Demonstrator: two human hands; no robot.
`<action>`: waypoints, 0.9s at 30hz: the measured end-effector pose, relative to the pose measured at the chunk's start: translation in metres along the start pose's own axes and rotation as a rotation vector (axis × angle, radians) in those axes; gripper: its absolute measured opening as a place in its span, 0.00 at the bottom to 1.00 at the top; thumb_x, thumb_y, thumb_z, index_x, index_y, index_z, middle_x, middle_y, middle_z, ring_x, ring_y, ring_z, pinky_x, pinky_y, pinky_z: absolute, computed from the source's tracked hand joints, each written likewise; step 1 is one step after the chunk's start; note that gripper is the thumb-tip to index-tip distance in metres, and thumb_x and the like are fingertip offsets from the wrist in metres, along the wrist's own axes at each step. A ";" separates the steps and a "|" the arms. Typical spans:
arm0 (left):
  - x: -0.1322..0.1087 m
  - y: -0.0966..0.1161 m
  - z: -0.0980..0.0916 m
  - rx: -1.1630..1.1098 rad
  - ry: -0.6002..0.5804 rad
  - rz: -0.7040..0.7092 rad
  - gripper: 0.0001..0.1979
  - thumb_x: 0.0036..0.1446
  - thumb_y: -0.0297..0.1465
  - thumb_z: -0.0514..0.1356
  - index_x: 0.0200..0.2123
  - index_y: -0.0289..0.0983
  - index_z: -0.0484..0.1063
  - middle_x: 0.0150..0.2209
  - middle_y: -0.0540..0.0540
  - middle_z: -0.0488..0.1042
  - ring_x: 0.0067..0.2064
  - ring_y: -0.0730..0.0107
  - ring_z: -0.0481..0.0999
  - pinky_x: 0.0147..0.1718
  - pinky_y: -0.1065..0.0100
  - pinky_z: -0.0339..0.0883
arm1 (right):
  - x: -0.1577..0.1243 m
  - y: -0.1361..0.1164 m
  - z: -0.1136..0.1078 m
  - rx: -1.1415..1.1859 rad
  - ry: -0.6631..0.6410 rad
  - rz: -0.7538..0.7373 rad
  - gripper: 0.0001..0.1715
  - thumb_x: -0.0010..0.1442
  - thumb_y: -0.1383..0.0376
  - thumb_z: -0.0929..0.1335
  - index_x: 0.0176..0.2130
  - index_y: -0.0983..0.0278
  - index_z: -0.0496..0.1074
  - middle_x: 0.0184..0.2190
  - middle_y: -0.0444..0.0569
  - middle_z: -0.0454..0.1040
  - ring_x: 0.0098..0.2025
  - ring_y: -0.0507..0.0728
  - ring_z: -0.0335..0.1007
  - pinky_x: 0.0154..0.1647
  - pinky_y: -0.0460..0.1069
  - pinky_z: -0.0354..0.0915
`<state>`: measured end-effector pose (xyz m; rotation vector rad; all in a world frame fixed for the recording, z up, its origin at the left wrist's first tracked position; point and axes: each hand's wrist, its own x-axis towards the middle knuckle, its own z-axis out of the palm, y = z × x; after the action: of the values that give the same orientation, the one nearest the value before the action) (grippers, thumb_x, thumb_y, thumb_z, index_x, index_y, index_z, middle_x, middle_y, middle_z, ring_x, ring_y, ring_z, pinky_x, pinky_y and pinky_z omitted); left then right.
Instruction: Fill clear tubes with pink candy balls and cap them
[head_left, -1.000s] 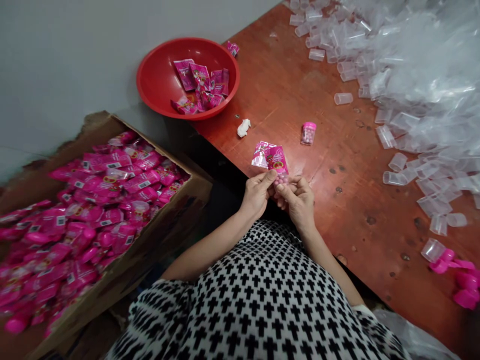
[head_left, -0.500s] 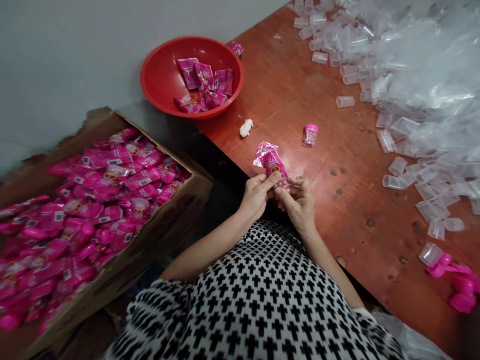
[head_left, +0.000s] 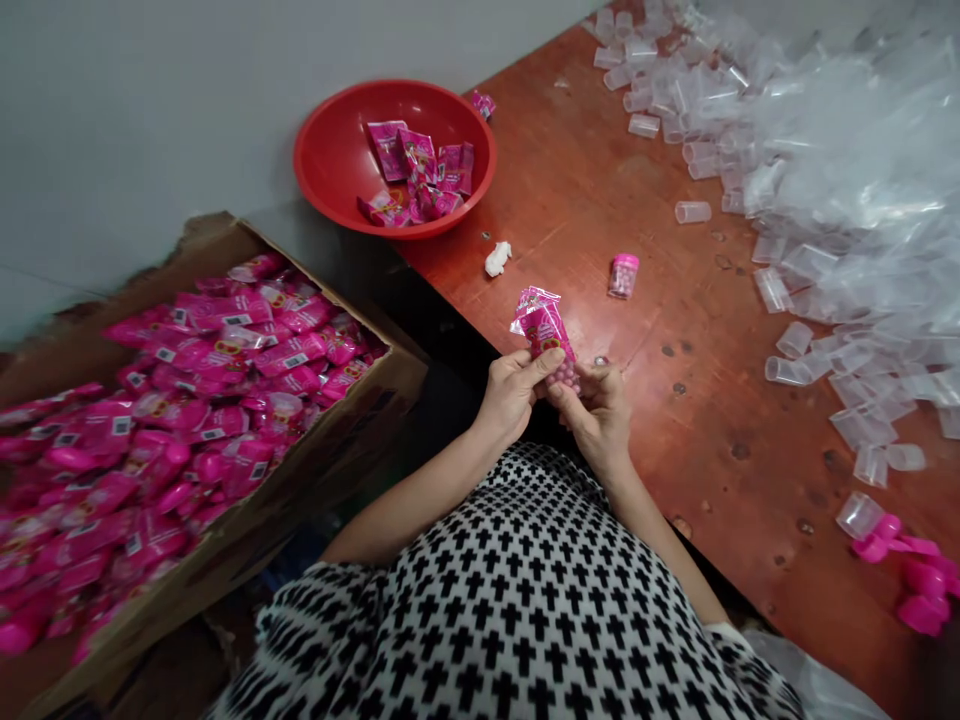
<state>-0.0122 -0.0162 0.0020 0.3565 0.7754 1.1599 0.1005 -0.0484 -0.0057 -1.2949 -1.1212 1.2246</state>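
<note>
1. Pinches a pink sachet (head_left: 541, 322) between thumb and forefinger of the left hand (head_left: 514, 395), upright, just above the near left edge of the table (head_left: 600, 180).
2. Closes the right hand (head_left: 600, 410) round a vial of pink balls (head_left: 564, 372), fingers curled, touching the sachet's lower end; vial wall hard to make out.
3. Keeps both hands pressed close together.
4. Notes on the table:
   - a red bowl (head_left: 330, 160) of sachets overhanging the far left edge
   - a white scrap (head_left: 497, 258) near that edge
   - a capped vial (head_left: 622, 275) at mid-table
   - clear cups (head_left: 795, 340) heaped along the right side
   - pink caps (head_left: 911, 580) at the near right corner
5. Notes beside the table's left edge a cardboard box (head_left: 352, 430) full of pink packets.
</note>
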 end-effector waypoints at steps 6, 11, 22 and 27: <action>-0.002 -0.001 -0.008 0.057 -0.103 -0.003 0.14 0.43 0.36 0.70 0.23 0.30 0.74 0.21 0.47 0.73 0.22 0.73 0.72 0.20 0.72 0.66 | -0.006 -0.005 0.005 0.055 0.023 -0.028 0.19 0.53 0.59 0.72 0.37 0.58 0.59 0.20 0.35 0.71 0.14 0.46 0.61 0.11 0.40 0.56; -0.010 -0.006 -0.012 0.123 -0.184 -0.032 0.18 0.46 0.40 0.68 0.20 0.31 0.71 0.17 0.48 0.69 0.16 0.71 0.69 0.16 0.68 0.64 | -0.003 -0.010 0.009 0.144 0.044 0.027 0.23 0.51 0.58 0.73 0.36 0.59 0.57 0.17 0.33 0.71 0.12 0.46 0.61 0.10 0.39 0.55; -0.007 -0.001 -0.010 0.025 -0.076 -0.057 0.17 0.40 0.39 0.71 0.24 0.29 0.75 0.22 0.47 0.71 0.22 0.77 0.68 0.19 0.73 0.62 | 0.004 -0.004 0.001 0.229 -0.047 0.058 0.21 0.52 0.58 0.73 0.38 0.59 0.60 0.23 0.37 0.75 0.21 0.50 0.73 0.21 0.44 0.70; -0.012 -0.006 -0.014 0.023 -0.075 -0.018 0.17 0.42 0.37 0.71 0.20 0.30 0.71 0.18 0.50 0.67 0.21 0.79 0.65 0.21 0.74 0.61 | 0.011 -0.001 0.011 0.230 -0.046 0.065 0.21 0.50 0.58 0.74 0.36 0.59 0.60 0.18 0.34 0.71 0.17 0.49 0.70 0.19 0.43 0.68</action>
<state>-0.0202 -0.0309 -0.0066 0.4088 0.7252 1.1151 0.0905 -0.0366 -0.0056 -1.1405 -0.9456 1.3943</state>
